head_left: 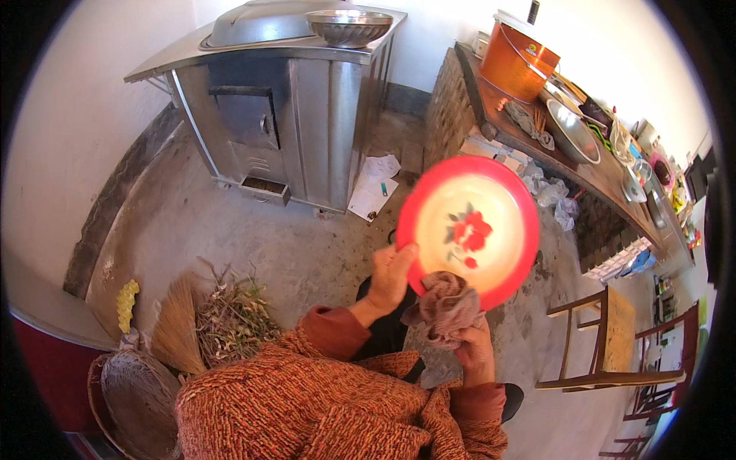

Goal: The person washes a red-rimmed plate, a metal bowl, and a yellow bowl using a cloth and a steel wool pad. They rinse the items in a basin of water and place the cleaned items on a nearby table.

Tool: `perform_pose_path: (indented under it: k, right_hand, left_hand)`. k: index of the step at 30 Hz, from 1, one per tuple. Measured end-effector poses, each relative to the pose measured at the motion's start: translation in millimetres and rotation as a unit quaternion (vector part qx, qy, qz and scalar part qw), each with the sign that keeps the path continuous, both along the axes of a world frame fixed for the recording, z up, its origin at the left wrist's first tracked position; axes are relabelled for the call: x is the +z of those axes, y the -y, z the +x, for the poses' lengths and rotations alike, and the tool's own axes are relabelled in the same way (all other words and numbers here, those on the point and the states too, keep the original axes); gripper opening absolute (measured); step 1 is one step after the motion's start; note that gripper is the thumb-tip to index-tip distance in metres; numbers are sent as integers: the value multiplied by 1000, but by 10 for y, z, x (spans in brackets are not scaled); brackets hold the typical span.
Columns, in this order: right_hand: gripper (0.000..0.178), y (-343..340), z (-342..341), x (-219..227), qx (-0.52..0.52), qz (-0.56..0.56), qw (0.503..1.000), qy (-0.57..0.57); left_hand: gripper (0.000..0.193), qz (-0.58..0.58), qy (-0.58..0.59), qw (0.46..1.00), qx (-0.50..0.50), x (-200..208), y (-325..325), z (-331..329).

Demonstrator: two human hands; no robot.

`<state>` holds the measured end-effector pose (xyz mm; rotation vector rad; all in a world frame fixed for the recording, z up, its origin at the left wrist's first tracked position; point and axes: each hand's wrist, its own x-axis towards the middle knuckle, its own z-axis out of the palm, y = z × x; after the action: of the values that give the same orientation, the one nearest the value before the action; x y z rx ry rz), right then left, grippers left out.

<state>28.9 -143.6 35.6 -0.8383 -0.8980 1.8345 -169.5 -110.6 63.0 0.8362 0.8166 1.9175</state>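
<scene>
A round basin (429, 222) with a red rim and a cream inside, painted with a red flower, is held up in front of me, its inside facing me. Gripping its lower left rim is my left hand (391, 277), thumb on the inner side and fingers behind. My right hand (474, 351) is closed around a crumpled brownish-grey cloth (446, 307). The cloth overlaps the basin's lower rim. Some of the right fingers are hidden by the cloth.
Ahead stands a metal stove (322, 123) topped by a metal bowl (349, 29). A brick-based counter (567, 165) at right carries an orange bucket (518, 63) and a metal basin (572, 130). Nearby are a wooden stool (616, 330), a broom (178, 326), dry plants (234, 318) and a basket (138, 399).
</scene>
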Motion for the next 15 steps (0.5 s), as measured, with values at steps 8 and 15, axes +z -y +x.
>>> perform_pose_path:
  k: [8,15]
  right_hand:
    - [27,-1047,-675,961,-23,129,986,105]
    - [24,-2076,-1730,2120,-58,477,813,330]
  left_hand:
    - [24,-58,5,986,159,-553,274,-1196]
    - [24,-58,51,963,257,-651,675,-1858]
